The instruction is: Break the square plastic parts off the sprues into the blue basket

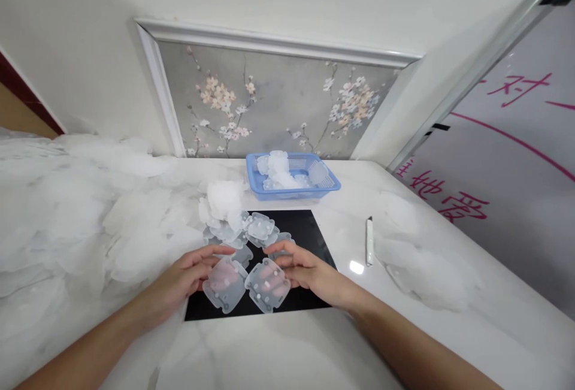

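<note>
A: What is seen nearest?

B: The front strip of a white table (pixel 211 357), then a black mat (pixel 309 237). Over the mat two frosted, squarish pieces are held side by side, corners close together: the left piece (pixel 225 288) by the left hand (pixel 191 270), the right piece (pixel 268 288) by the right hand (pixel 312 273).

A: How are the fingers set?

B: On both hands they are loosely curled and slightly spread, closed only as far as the piece's outer edge. Some are seen as pink through the plastic. Where the thumbs are placed cannot be told.

A: And past the hands?

B: More pieces (pixel 260 226) are overlapped on the mat's far part, with a white clump (pixel 226 198) by its far left corner. The table's left side is covered by a pale heap (pixel 139 222). Right of the mat a white cutter (pixel 369 243) is laid.

A: Farthest back?

B: A blue basket (pixel 294 195), partly filled with similar pieces, is set near a framed floral panel (pixel 278 96). At the right, a whiteboard (pixel 507 156) is marked in red.
</note>
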Available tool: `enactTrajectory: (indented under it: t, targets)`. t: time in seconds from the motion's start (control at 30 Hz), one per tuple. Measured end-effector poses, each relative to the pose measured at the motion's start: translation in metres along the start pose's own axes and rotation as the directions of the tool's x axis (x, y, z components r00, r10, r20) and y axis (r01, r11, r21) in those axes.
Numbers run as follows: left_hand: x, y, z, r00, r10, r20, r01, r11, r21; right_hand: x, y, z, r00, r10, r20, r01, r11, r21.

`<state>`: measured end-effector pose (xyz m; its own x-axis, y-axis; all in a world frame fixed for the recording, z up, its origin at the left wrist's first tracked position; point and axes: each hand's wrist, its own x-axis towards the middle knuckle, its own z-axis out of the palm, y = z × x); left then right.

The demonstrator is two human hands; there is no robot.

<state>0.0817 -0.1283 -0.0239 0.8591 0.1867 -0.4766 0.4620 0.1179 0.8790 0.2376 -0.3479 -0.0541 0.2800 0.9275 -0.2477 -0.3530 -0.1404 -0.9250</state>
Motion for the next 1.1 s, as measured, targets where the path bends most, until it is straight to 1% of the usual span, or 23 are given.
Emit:
enactTrajectory:
  t: [0.13,0.23,0.3,0.4,0.47,0.57,0.63,0.67,0.7,0.73,0.77,0.8,0.83,0.87,0.9,0.93,0.97,1.0,1.03,1.07,1.1]
  targets:
    - [0.0,-0.001,-0.002,0.999,0.015,0.036,-0.015,1.0,-0.003,0.001,0.001,-0.005,0.997,-0.047,0.067,0.048,0.999,-0.021]
    - [0.0,-0.002,-0.002,0.997,0.032,0.075,-0.033,0.999,0.018,-0.001,-0.001,-0.01,0.992,-0.085,0.096,0.1,0.982,-0.16]
    - [-0.001,-0.001,-0.002,0.994,0.035,0.101,-0.038,0.999,0.027,-0.002,-0.003,-0.013,0.989,-0.113,0.097,0.138,0.944,-0.299]
    - [-0.002,0.002,-0.001,0.993,0.04,0.115,-0.047,0.997,0.055,-0.003,-0.006,-0.015,0.986,-0.16,0.054,0.166,0.866,-0.472]
    - [-0.003,0.003,0.0,0.992,0.041,0.116,-0.05,0.996,0.074,-0.002,-0.007,-0.015,0.98,-0.193,0.04,0.183,0.82,-0.542]
    - [-0.004,0.004,0.0,0.993,0.046,0.105,-0.058,0.992,0.112,-0.002,-0.009,-0.013,0.97,-0.233,0.068,0.226,0.763,-0.606]
    - [-0.005,0.002,0.001,0.991,0.092,0.1,-0.11,0.975,0.191,-0.002,-0.008,-0.013,0.967,-0.241,0.078,0.235,0.745,-0.625]
    - [-0.007,0.001,0.003,0.985,0.141,0.099,-0.163,0.949,0.268,-0.002,-0.008,-0.013,0.967,-0.242,0.079,0.237,0.742,-0.628]
    - [-0.009,-0.001,0.005,0.972,0.208,0.105,-0.233,0.9,0.37,-0.001,-0.007,-0.014,0.967,-0.243,0.081,0.239,0.739,-0.63]
    - [-0.011,-0.003,0.009,0.951,0.284,0.125,-0.308,0.819,0.485,-0.001,-0.006,-0.015,0.966,-0.244,0.085,0.242,0.737,-0.631]
    - [-0.014,-0.005,0.013,0.917,0.366,0.155,-0.382,0.704,0.598,-0.001,-0.006,-0.015,0.965,-0.246,0.091,0.247,0.736,-0.631]
    - [-0.016,-0.006,0.018,0.873,0.448,0.195,-0.445,0.564,0.696,-0.001,-0.006,-0.016,0.963,-0.25,0.097,0.254,0.736,-0.627]
    - [-0.018,-0.008,0.022,0.818,0.523,0.238,-0.487,0.412,0.77,-0.001,-0.006,-0.015,0.961,-0.257,0.101,0.263,0.738,-0.621]
    - [-0.019,-0.011,0.027,0.761,0.584,0.281,-0.509,0.27,0.817,-0.002,-0.007,-0.014,0.958,-0.267,0.102,0.271,0.74,-0.615]
    - [-0.02,-0.013,0.031,0.707,0.635,0.312,-0.511,0.152,0.846,-0.003,-0.008,-0.011,0.955,-0.28,0.099,0.281,0.742,-0.609]
    - [-0.019,-0.015,0.034,0.663,0.67,0.334,-0.502,0.068,0.862,-0.004,-0.01,-0.008,0.951,-0.298,0.088,0.289,0.745,-0.601]
    - [-0.018,-0.017,0.037,0.637,0.691,0.341,-0.494,0.027,0.869,-0.006,-0.011,-0.004,0.947,-0.313,0.066,0.289,0.751,-0.594]
    - [-0.017,-0.019,0.039,0.629,0.701,0.336,-0.497,0.03,0.868,-0.007,-0.013,0.001,0.946,-0.322,0.034,0.28,0.759,-0.588]
    - [-0.015,-0.02,0.041,0.639,0.699,0.321,-0.51,0.073,0.857,-0.009,-0.014,0.006,0.946,-0.323,-0.001,0.262,0.77,-0.582]
    - [-0.014,-0.021,0.042,0.666,0.683,0.301,-0.528,0.147,0.836,-0.01,-0.014,0.011,0.949,-0.314,-0.033,0.24,0.785,-0.571]
    - [-0.013,-0.02,0.043,0.708,0.652,0.272,-0.534,0.242,0.81,-0.01,-0.014,0.015,0.952,-0.299,-0.061,0.218,0.807,-0.549]
